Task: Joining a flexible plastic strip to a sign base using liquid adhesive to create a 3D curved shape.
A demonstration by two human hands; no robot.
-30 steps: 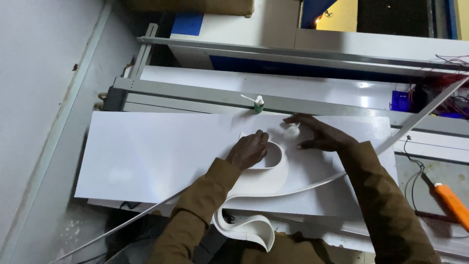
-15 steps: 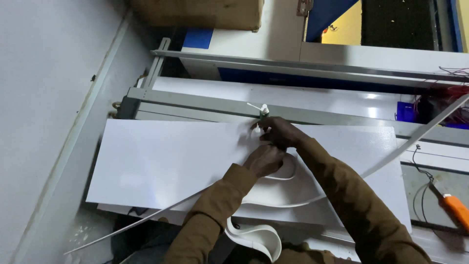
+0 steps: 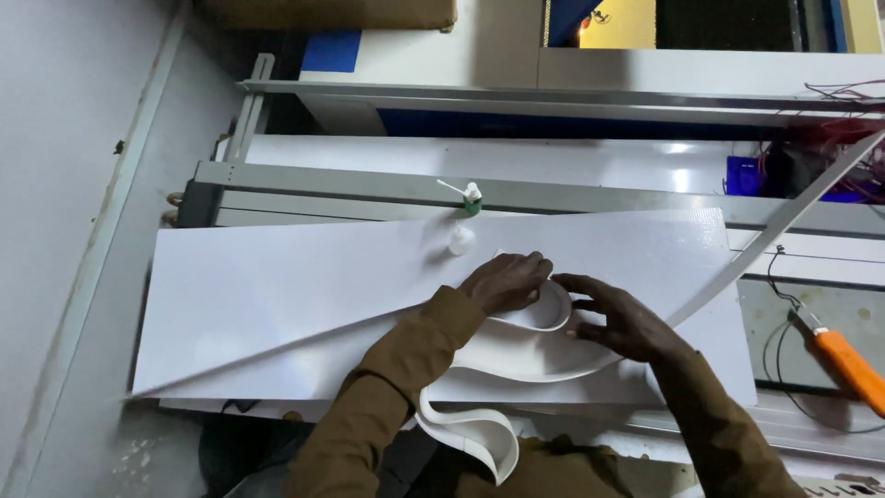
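The left hand (image 3: 505, 281) curls its fingers down onto the top of a bent white strip (image 3: 544, 346), pressing it against the white board (image 3: 277, 295) at the middle of the frame. The right hand (image 3: 616, 318), just to its right, has its fingers spread and laid on the same curve of the strip. The strip loops down to the lower middle of the frame. Above the hands stands a small glue bottle (image 3: 471, 197). An orange knife (image 3: 843, 360) lies at the far right.
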